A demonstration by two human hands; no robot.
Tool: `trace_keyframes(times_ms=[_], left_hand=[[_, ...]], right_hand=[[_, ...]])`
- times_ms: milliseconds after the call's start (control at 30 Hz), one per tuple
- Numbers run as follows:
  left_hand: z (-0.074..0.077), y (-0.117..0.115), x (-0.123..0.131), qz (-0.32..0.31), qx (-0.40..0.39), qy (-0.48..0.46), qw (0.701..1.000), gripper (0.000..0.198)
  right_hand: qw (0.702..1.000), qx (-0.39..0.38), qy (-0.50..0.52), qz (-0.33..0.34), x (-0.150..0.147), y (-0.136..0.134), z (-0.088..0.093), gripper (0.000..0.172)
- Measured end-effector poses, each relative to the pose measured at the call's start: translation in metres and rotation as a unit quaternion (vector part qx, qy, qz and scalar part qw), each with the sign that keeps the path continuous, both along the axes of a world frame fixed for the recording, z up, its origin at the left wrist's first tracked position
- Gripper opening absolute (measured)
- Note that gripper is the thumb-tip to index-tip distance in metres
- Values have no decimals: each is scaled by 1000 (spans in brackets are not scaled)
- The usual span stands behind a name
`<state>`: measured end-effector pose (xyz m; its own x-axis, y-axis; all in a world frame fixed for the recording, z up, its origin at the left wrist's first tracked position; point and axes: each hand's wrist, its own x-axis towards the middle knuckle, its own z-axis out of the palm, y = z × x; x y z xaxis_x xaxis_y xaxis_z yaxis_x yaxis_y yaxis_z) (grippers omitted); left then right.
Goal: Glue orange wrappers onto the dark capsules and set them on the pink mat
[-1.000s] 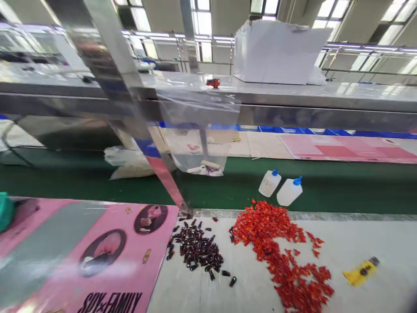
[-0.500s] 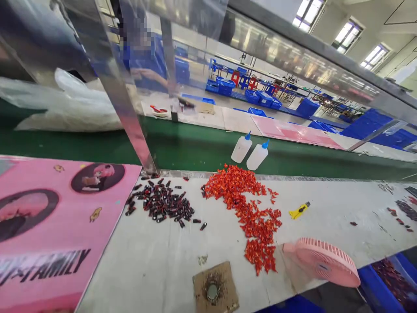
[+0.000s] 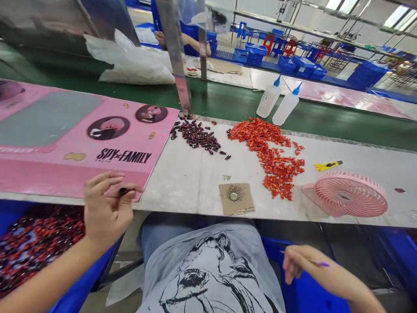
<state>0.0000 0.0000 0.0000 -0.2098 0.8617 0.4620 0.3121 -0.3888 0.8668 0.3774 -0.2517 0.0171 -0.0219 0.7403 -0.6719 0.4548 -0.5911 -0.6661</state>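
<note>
Head view: left-hand grip (image 3: 106, 208) pinches a small dark piece (image 3: 123, 191); right-hand grip (image 3: 301, 264) holds a thin purple-tipped stick (image 3: 321, 263).

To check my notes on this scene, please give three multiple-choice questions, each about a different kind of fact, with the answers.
1. Where is the yellow utility knife?
A) on the pink mat
B) near the pink fan
C) in the blue bin

2. How many blue-capped squeeze bottles show?
A) one
B) two
C) five

3. What does the left hand hold?
A) a bottle
B) nothing
C) a small dark piece

Answers:
1 B: it lies just behind the fan.
2 B: two lie side by side.
3 C: the fingers pinch it.
</note>
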Motion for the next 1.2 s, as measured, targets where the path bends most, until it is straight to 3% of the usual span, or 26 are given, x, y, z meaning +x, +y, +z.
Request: trace_keyframes(times_ms=[67, 100, 133, 200, 333, 400, 500, 800, 967, 1100, 1200], left_hand=[[-2, -25, 6, -26, 13, -73, 997, 47], [-2, -38, 11, -22, 16, -108, 994, 47], [-3, -50, 16, -25, -12, -133, 991, 44], [-6, -70, 27, -35, -77, -180, 980, 37], [-18, -88, 48, -42, -169, -273, 946, 30], [-22, -92, 54, -65, -207, -281, 935, 24], [-24, -97, 57, -122, -255, -266, 922, 16], [-34, -127, 57, -109, -309, -306, 894, 26], [-38, -126, 54, -85, -297, -321, 895, 28], [-35, -106, 52, -70, -263, -326, 905, 31], [-30, -80, 60, -97, -243, -314, 913, 31]], right_hand=[[992, 119, -29, 23, -2, 18, 17, 56], [977, 196, -82, 0, -5, 30, 15, 48], [950, 276, -145, -14, -7, 43, 7, 48], [896, 374, -239, 17, -13, 68, -22, 65], [834, 431, -338, 68, -22, 107, -78, 73], [813, 456, -358, 61, -26, 120, -89, 70], [789, 488, -371, 42, -36, 139, -92, 70], [774, 491, -385, 105, -85, 197, -79, 76], [778, 508, -345, 135, -77, 222, -54, 85], [848, 516, -119, -10, -63, 238, -26, 85], [873, 477, 21, -100, -66, 250, -19, 72]])
